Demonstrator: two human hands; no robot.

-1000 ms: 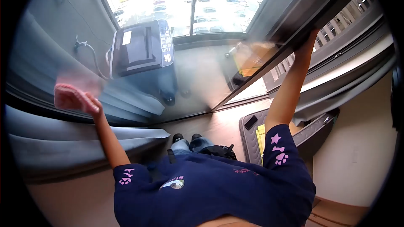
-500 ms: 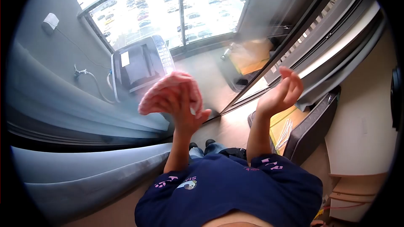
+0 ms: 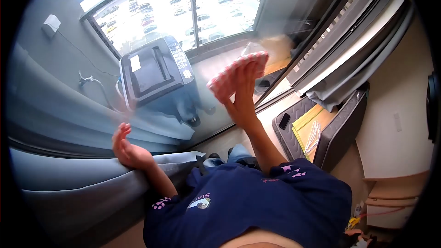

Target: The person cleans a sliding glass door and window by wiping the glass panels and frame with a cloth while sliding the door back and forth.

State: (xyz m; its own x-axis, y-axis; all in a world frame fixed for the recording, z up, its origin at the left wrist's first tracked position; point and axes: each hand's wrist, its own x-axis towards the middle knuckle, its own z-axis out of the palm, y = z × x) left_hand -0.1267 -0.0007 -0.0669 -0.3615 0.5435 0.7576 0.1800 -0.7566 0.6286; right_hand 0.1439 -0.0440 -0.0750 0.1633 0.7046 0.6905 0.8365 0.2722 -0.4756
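Observation:
A pink-and-white checked cloth [image 3: 236, 74] lies flat under my right hand [image 3: 245, 87], which presses it against the glass pane [image 3: 209, 119]. The fingers of that hand stretch upward over the cloth, and the cloth's edges stick out on both sides. My left hand [image 3: 132, 152] is raised at the left, in front of the grey-blue curtain [image 3: 82, 174]. Its fingers are loosely bent and nothing is in them. Behind the glass stands a top-loading washing machine [image 3: 151, 71] with a dark lid and a button panel.
To the right, a dark padded folding seat or case [image 3: 342, 128] holds yellow-edged boards, white cord and a phone [image 3: 285, 121]. A grey curtain [image 3: 326, 96] hangs by the door frame. A white power adapter [image 3: 51, 25] is on the left wall. A window overlooks parked cars.
The cloth has passed from my left hand to my right hand. It now sits farther right and higher on the glass. My left hand has moved left and down.

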